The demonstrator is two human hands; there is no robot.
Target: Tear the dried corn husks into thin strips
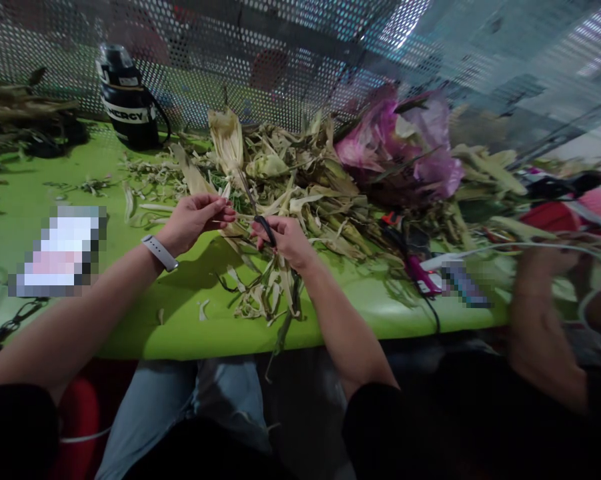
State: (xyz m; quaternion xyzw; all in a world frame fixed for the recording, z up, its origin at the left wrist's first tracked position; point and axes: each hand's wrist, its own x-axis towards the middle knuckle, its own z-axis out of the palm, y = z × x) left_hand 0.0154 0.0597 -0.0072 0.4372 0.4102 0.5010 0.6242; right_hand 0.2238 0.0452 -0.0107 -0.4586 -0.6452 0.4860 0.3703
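My right hand (287,243) is closed around the black handles of a pair of scissors (264,230), whose blades point up and away over the husks. Just left of it, my left hand (200,217), with a pale watch band on the wrist, has its fingertips pinched together. Anything between those fingertips is too small to make out. Dried corn husks (325,213) lie in a heap right beyond both hands. One broad pale husk (226,143) stands up near the blade tips. Cut strips of husk (265,293) are scattered below my right hand.
A green table (155,337) carries everything. A black bottle (127,100) stands at the back left, and a blurred phone (63,250) lies left. Right are a pink plastic bag (400,147), a magenta tool with a cord (423,277) and another person's arm (543,320). Perforated metal (195,73) stands behind.
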